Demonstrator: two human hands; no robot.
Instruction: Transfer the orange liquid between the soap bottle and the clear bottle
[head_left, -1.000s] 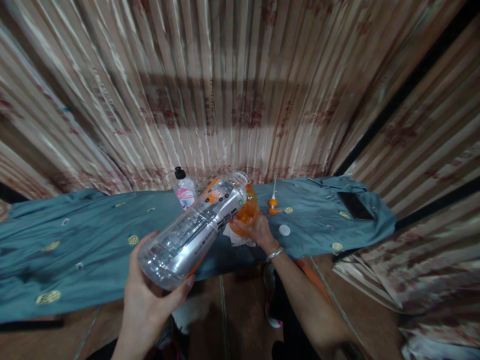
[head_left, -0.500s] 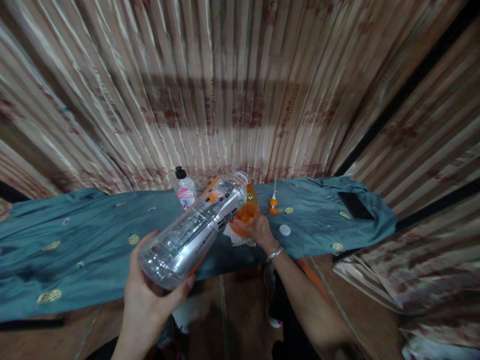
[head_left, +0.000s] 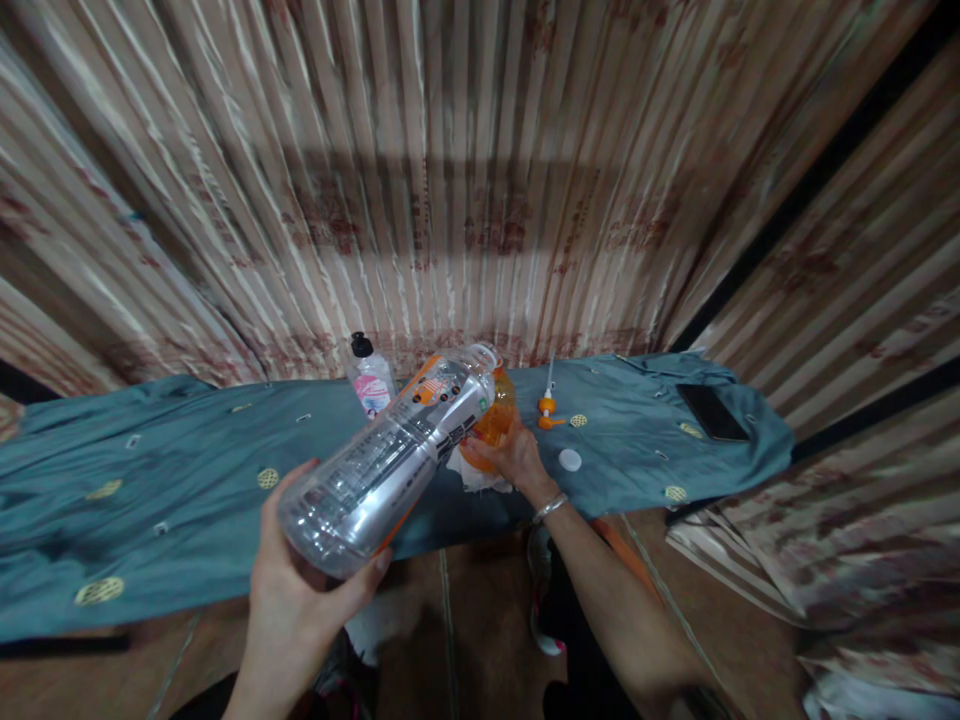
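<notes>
My left hand (head_left: 304, 590) is closed round the base of a large clear plastic bottle (head_left: 382, 475) with a silver and orange label. The bottle is tilted, its mouth at the upper right, over the top of an orange see-through bottle (head_left: 495, 425). Around that orange bottle my right hand (head_left: 514, 455) is wrapped, a bracelet on the wrist. Beneath the orange bottle lies a white tissue (head_left: 480, 480). The clear bottle's neck hides where the two mouths meet. To the right rest an orange pump head (head_left: 547, 408) with its tube and a white round cap (head_left: 570, 460).
A clear bottle with a pink label and black pump (head_left: 371, 378) stands behind the tilted bottle. A dark phone (head_left: 711, 412) lies at the right end of the teal cloth (head_left: 210, 450). Patterned curtains (head_left: 480, 200) hang behind and to the right. Tiled floor shows below.
</notes>
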